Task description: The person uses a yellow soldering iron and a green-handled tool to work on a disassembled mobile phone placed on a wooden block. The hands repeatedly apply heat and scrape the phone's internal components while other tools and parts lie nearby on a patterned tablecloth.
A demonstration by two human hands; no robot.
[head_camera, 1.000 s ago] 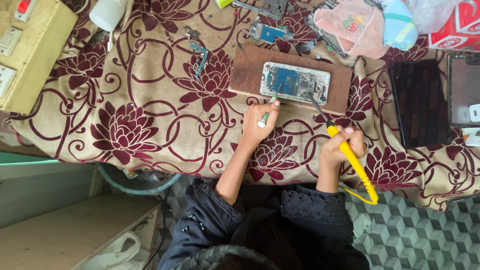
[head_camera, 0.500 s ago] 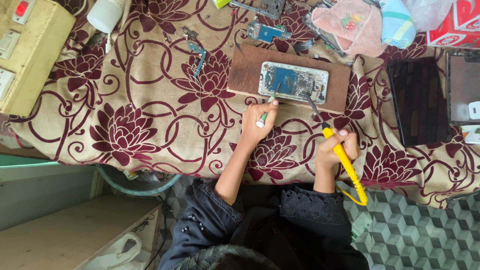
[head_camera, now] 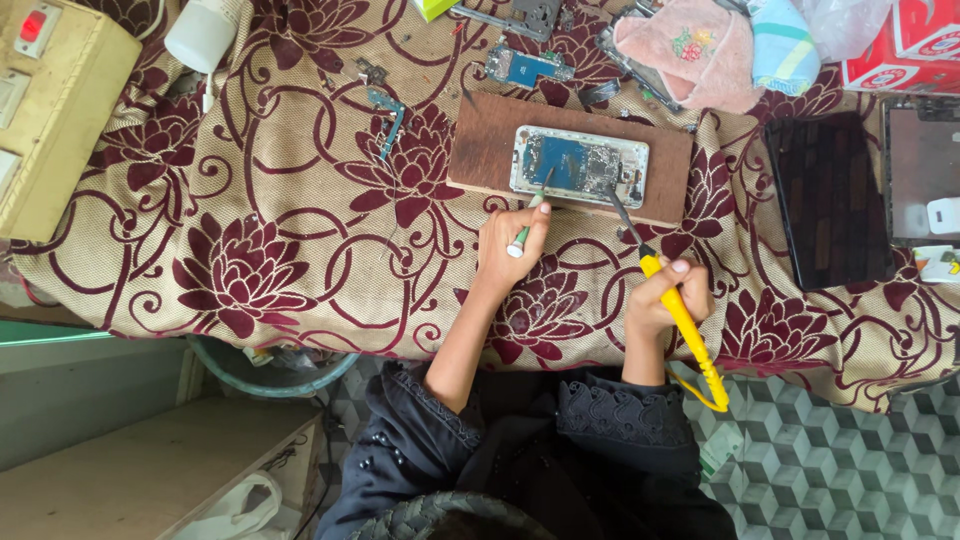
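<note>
Opened phone [head_camera: 580, 166] lies circuit side up on a wooden board [head_camera: 480, 150], centre of the flowered tablecloth [head_camera: 250, 230]. Our left hand [head_camera: 510, 245] pinches a green-tipped tool [head_camera: 528, 222] against its near edge; our right hand [head_camera: 665, 295] grips the yellow-handled iron [head_camera: 680, 320], tip on the board's components. We'd best keep wrists planted and touch lightly.

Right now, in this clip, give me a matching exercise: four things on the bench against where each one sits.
Things:
1. opened phone
2. yellow-handled soldering iron
3. green-tipped tool
4. pink cloth

Places:
A. in the left hand
B. on the wooden board
C. at the table's far edge
D. in the right hand

Pairs: 1-B, 2-D, 3-A, 4-C
</note>
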